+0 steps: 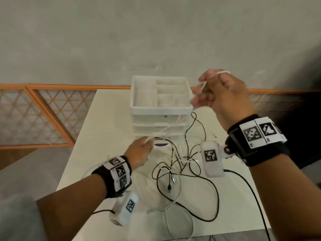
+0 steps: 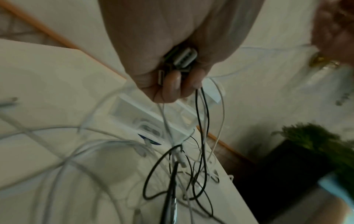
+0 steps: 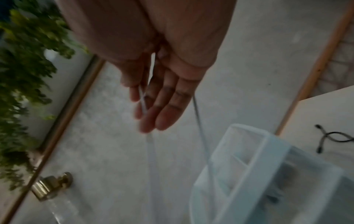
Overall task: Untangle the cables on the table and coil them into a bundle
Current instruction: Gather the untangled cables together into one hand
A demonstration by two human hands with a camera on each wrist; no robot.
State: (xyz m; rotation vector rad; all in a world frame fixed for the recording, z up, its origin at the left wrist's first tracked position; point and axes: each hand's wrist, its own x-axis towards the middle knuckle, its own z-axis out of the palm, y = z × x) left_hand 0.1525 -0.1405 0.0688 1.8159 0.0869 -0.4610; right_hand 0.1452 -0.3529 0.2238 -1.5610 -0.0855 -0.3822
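Observation:
A tangle of black and white cables (image 1: pixel 180 164) lies on the white table (image 1: pixel 107 119) in front of a white drawer organiser (image 1: pixel 159 108). My left hand (image 1: pixel 148 143) hovers low over the pile and grips several cable ends; the left wrist view shows plugs (image 2: pixel 184 58) bunched in the curled fingers of that hand (image 2: pixel 182 81), with strands (image 2: pixel 201 121) hanging down to the pile. My right hand (image 1: pixel 201 94) is raised beside the organiser's top. A white cable (image 1: pixel 224 72) loops over it. In the right wrist view the thumb pinches that cable (image 3: pixel 199 119) against the fingers of the right hand (image 3: pixel 141 103).
The organiser (image 3: pixel 268 151) has open compartments on top and stands at the table's far middle. An orange lattice railing (image 1: pixel 43 115) runs behind the table at left. A green plant (image 3: pixel 23 60) stands to the right. A black lead (image 1: pixel 246 181) trails from my right wrist camera.

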